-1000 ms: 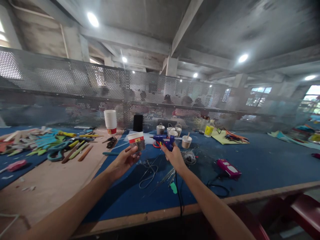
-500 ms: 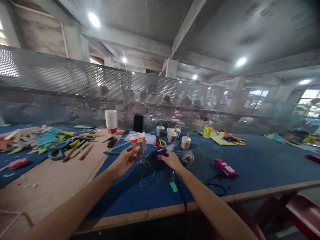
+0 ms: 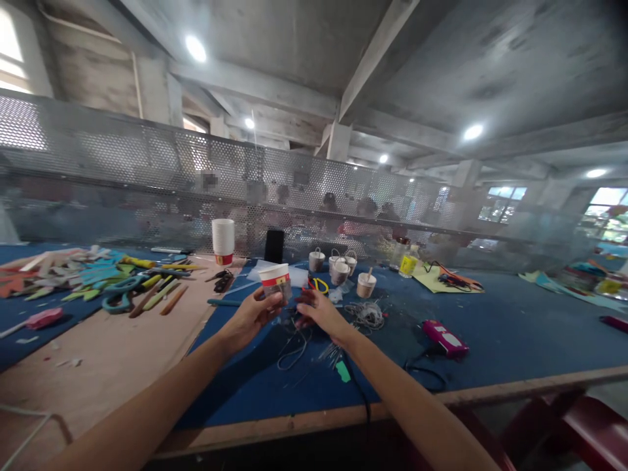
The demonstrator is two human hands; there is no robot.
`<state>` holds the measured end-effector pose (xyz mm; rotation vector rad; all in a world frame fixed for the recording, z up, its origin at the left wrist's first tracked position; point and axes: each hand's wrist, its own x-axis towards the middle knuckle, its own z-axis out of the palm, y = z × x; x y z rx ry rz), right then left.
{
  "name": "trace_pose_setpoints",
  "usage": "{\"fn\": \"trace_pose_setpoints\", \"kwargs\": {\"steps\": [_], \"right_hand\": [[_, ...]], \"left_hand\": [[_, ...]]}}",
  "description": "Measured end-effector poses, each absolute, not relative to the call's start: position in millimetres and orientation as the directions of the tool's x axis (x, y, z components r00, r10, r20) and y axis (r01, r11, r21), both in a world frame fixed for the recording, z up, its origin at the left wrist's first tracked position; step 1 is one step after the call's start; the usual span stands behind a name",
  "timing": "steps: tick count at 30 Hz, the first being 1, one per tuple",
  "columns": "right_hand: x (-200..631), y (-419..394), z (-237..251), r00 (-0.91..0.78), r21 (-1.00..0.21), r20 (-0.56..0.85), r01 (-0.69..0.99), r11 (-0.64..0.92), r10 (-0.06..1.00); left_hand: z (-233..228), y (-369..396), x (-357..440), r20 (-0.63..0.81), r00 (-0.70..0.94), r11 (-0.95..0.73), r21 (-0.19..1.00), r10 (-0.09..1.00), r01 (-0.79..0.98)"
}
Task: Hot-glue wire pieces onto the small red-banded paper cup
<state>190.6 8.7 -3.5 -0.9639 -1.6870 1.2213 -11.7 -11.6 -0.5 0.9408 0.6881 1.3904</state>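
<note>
Head camera: on the left of the desk (image 3: pixel 122 353), craft sticks (image 3: pixel 152 296) and a stack of cups (image 3: pixel 222 239) lie well apart from the hands. The left hand (image 3: pixel 250 317) lifts a paper cup (image 3: pixel 276 282) above the blue mat, fingers (image 3: pixel 267 302) pinching its lower wall. Just beside it, the right hand (image 3: pixel 321 313) rests low with fingers loosely curled over loose wires (image 3: pixel 294 343); whether they grip anything cannot be told. Small buckets (image 3: pixel 338 268) and a pink box (image 3: pixel 444 337) sit to the right.
</note>
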Motion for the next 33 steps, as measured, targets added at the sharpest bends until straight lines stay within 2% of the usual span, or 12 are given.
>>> {"fn": "trace_pose_setpoints", "kwargs": {"steps": [2, 3, 4, 8, 11, 14, 22, 27, 33], "right_hand": [[174, 0, 1, -0.581, -0.991, 0.135, -0.087, 0.103, 0.803], [167, -4, 2, -0.648, -0.991, 0.124, -0.116, 0.063, 0.752], [162, -5, 1, -0.653, -0.991, 0.120, -0.124, 0.050, 0.748], [159, 1, -8, -0.488, -0.993, 0.120, -0.057, 0.106, 0.864], [171, 10, -7, -0.376, -0.977, 0.197, 0.003, 0.214, 0.905], [182, 14, -1, -0.250, -0.926, 0.341, 0.076, 0.369, 0.906], [188, 21, 3, -0.032, -0.837, 0.527, 0.154, 0.525, 0.849], [190, 20, 5, 0.003, -0.790, 0.581, 0.245, 0.563, 0.814], [189, 20, 4, -0.025, -0.833, 0.528, 0.177, 0.524, 0.849]], "left_hand": [[-1, -12, -12, 0.151, 0.086, -0.088, 0.859, 0.985, -0.504], [-2, -11, -12, 0.162, 0.086, -0.098, 0.859, 0.983, -0.502], [-2, -11, -12, 0.170, 0.086, -0.105, 0.861, 0.982, -0.498], [-3, -10, -12, 0.181, 0.080, -0.122, 0.871, 0.980, -0.477], [-5, -9, -12, 0.161, 0.064, -0.110, 0.869, 0.985, -0.481], [-5, -9, -12, 0.135, 0.089, -0.077, 0.877, 0.987, -0.475], [-4, -14, -9, 0.106, 0.171, -0.016, 0.889, 0.980, -0.458], [-6, -12, -9, 0.094, 0.186, -0.001, 0.896, 0.978, -0.444], [-6, -13, -8, 0.109, 0.227, -0.001, 0.903, 0.968, -0.429]]}}
